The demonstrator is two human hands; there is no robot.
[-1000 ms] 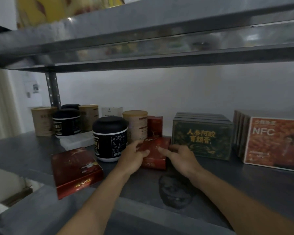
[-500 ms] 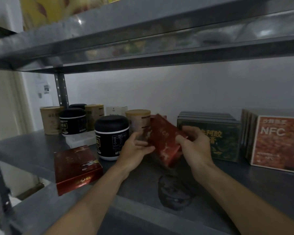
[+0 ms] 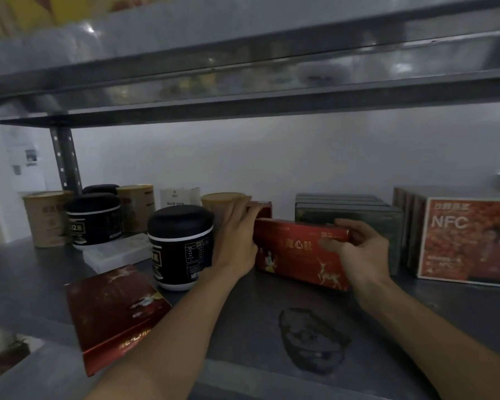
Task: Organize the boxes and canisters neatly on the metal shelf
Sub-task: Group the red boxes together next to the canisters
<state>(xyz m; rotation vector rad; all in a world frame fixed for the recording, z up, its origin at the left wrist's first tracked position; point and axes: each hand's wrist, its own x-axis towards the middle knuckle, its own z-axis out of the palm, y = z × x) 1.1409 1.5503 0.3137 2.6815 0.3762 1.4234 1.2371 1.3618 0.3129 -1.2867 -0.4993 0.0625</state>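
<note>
A red box with a deer print [image 3: 298, 252] stands on its long edge on the metal shelf [image 3: 243, 336], in front of a smaller red box [image 3: 261, 209]. My right hand [image 3: 358, 252] grips its right end, thumb on the front face. My left hand [image 3: 237, 235] lies with straight fingers against its left end. A second flat red box [image 3: 113, 316] lies near the shelf's front left. A black canister [image 3: 182, 246] stands just left of my left hand. Further left stand another black canister [image 3: 94, 217] and tan canisters [image 3: 48, 217].
Dark green boxes [image 3: 355, 215] stand behind my right hand, and orange NFC boxes [image 3: 468, 241] sit at the far right. A white flat box [image 3: 119, 251] lies behind the black canister. A dark stain [image 3: 312, 339] marks the shelf front. The upper shelf [image 3: 243, 70] hangs low overhead.
The deer-print box lay flat a second ago, was lifted and tilted, and now stands upright on its long edge, facing me. Both hands moved with it toward the back.
</note>
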